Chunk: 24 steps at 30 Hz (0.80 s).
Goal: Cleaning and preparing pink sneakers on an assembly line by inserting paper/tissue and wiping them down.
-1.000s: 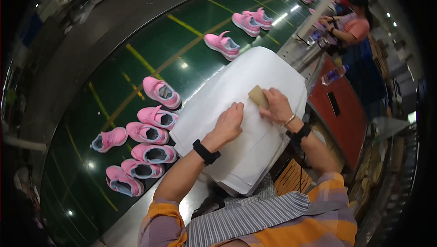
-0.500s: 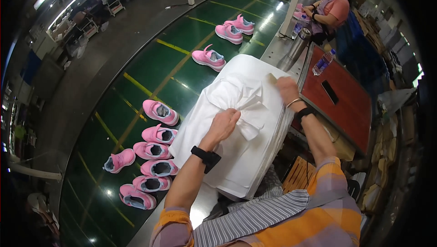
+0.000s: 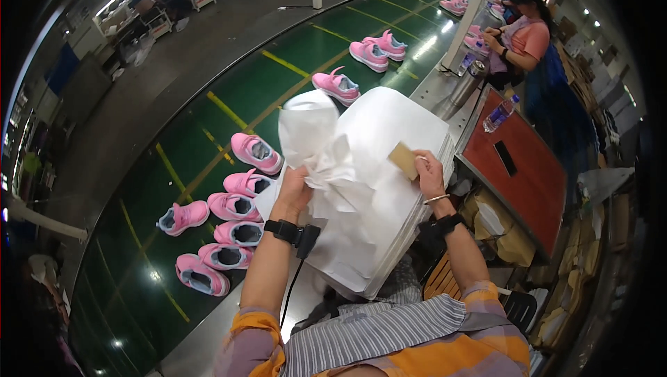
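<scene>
While a crumpled sheet of tissue paper (image 3: 326, 162) is lifted off the paper stack (image 3: 389, 238) at the counter's left edge by the closed left hand (image 3: 292, 189), a tan card (image 3: 404, 160) is pinched in the right hand (image 3: 429, 176). The sheet is judged light, limp and easily torn, best gripped at a bunched corner.

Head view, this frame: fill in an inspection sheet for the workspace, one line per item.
Surface: green conveyor belt with yellow lines, beside a bench.
Job's things: stack of white paper sheets; one crumpled sheet lifted off it; tan pad.
Clutter: pink shoes in clusters on the belt; plastic bottle on a red table.
Grippers: left hand grips the crumpled sheet; right hand holds the pad on the stack.
Cables: black cable from the left wristband.
Surroundings: another person at work farther along.
</scene>
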Available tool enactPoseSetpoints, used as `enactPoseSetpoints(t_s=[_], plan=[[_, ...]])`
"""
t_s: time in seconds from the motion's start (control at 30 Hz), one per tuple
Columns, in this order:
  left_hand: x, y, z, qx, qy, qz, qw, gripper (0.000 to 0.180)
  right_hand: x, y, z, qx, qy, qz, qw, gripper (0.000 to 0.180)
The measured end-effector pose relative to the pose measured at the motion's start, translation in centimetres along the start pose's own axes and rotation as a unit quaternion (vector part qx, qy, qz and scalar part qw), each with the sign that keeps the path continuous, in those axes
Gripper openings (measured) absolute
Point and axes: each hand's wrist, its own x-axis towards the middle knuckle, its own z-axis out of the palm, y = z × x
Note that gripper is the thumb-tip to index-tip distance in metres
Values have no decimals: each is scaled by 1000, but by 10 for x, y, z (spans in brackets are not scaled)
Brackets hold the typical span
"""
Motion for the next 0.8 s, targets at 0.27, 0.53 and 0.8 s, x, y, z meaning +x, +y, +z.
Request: enactPoseSetpoints(t_s=[0.27, 0.53, 0.8], plan=[[-71, 1, 8, 663, 4, 326, 674, 32, -69, -117, 103, -134, -141, -481, 855, 80], [-77, 36, 54, 394, 94, 242, 881, 26, -35, -161, 33, -303, 299, -549, 719, 20], [-66, -54, 93, -205, -121, -15, 971, 58, -108, -152, 59, -180, 59, -367, 911, 21]])
